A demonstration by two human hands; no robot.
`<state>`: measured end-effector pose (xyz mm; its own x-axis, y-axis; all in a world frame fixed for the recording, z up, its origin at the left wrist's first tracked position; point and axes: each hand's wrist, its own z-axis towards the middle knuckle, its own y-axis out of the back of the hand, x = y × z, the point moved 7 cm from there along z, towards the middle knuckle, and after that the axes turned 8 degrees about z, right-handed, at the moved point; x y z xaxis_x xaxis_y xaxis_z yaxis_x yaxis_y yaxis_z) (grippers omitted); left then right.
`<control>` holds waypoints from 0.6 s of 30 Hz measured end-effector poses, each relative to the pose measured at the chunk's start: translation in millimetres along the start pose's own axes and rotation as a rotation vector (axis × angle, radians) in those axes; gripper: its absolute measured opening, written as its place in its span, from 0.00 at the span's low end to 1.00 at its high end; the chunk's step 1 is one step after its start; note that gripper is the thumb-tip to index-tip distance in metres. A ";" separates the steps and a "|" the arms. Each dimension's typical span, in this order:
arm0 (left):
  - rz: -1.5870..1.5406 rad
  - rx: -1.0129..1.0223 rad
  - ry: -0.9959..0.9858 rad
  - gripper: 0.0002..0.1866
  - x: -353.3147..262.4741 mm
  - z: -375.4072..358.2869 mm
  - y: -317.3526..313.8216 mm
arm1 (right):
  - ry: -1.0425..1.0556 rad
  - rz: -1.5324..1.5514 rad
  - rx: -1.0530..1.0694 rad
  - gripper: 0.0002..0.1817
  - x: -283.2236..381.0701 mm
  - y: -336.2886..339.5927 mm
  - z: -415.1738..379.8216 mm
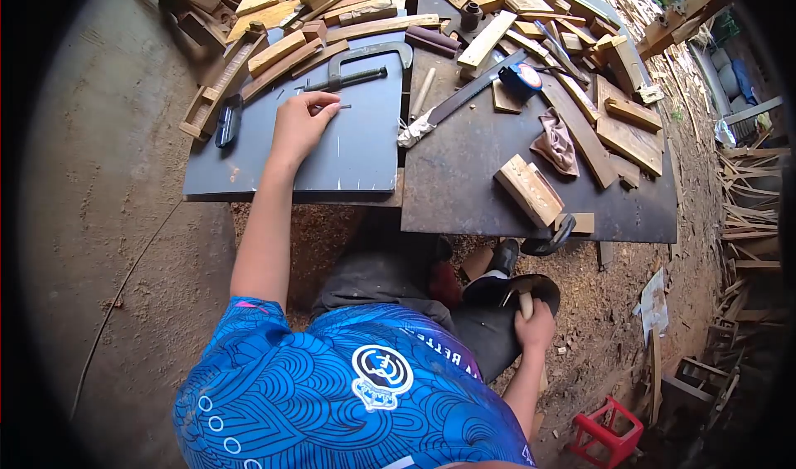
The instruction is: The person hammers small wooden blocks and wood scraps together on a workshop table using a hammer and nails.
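Over the grey board (356, 150) on the left, my left hand (305, 122) pinches the end of a small, thin dark piece (345, 106), too small to name with certainty. A C-clamp (365, 64) lies just beyond it. My right hand (536, 326) is low at the right, wrapped round a light wooden handle (526, 305). The far end of that tool is hard to make out against a dark round shape. A black object (228, 121) rests at the board's left edge.
Wood pieces (356, 29) crowd the back. On the brown tabletop (464, 170) lie a long blade (473, 92), a blue tape measure (521, 79), a cloth (555, 143) and a wooden block (529, 190). A red stool (608, 429) stands lower right.
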<state>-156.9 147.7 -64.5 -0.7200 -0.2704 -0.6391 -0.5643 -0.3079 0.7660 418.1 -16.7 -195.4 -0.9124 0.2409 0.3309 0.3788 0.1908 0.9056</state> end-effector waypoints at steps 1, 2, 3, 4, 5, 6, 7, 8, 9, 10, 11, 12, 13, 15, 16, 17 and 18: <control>0.015 -0.021 -0.007 0.10 -0.7 -1.8 4.3 | 0.002 0.014 -0.004 0.16 0.8 0.1 0.4; 0.031 -0.044 -0.014 0.10 0.1 -3.1 7.4 | 0.002 0.012 0.002 0.16 -0.4 -1.2 0.3; 0.039 -0.090 -0.078 0.10 0.7 -1.4 11.0 | 0.017 0.023 -0.006 0.16 -1.0 -1.6 1.2; 0.040 -0.089 -0.074 0.10 2.8 0.9 14.4 | 0.033 0.034 -0.016 0.16 -0.7 -1.6 1.9; 0.066 -0.069 -0.099 0.10 0.3 3.0 18.5 | 0.034 0.032 -0.012 0.16 -0.5 -1.6 2.1; 0.092 -0.050 -0.126 0.10 -2.4 4.8 21.0 | 0.025 0.026 -0.005 0.16 -1.1 -1.7 2.3; 0.128 -0.053 -0.152 0.10 -4.8 6.5 22.5 | 0.016 0.020 0.001 0.16 -1.3 -1.9 3.1; 0.127 -0.051 -0.153 0.10 -8.8 7.3 24.8 | 0.014 0.021 0.001 0.16 -0.9 -1.6 3.5; 0.165 -0.032 -0.207 0.09 -18.0 7.0 25.3 | 0.019 0.023 0.000 0.16 -0.5 -1.2 3.4; 0.202 -0.013 -0.263 0.09 -25.2 6.5 23.5 | 0.022 0.025 -0.002 0.16 -0.1 -1.1 3.0; 0.201 -0.007 -0.270 0.09 -27.1 7.2 21.3 | 0.013 0.027 -0.003 0.16 -0.9 -1.0 3.1; 0.240 0.011 -0.303 0.08 -31.2 7.6 17.0 | 0.024 0.010 0.004 0.16 -0.7 -1.2 3.6; 0.279 0.031 -0.340 0.08 -36.1 8.1 11.8 | 0.031 -0.006 0.010 0.17 -0.6 -1.5 3.6; 0.332 0.041 -0.377 0.07 -39.7 6.0 6.6 | 0.025 0.006 0.010 0.16 -2.7 -3.0 3.1; 0.385 0.037 -0.411 0.06 -43.8 6.9 3.5 | 0.031 0.018 0.005 0.16 -3.1 -2.4 4.1; 0.402 0.050 -0.377 0.06 -44.8 7.8 1.5 | 0.018 0.030 0.016 0.17 -3.5 -1.8 4.2; 0.446 0.031 -0.380 0.06 -44.3 8.8 -0.4 | -0.037 0.038 -0.011 0.17 -7.7 0.3 5.3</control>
<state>-128.3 167.8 -35.9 -0.9817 -0.0201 -0.1896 -0.1812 -0.2107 0.9606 426.1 -13.5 -199.1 -0.8910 0.2832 0.3547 0.4108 0.1707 0.8956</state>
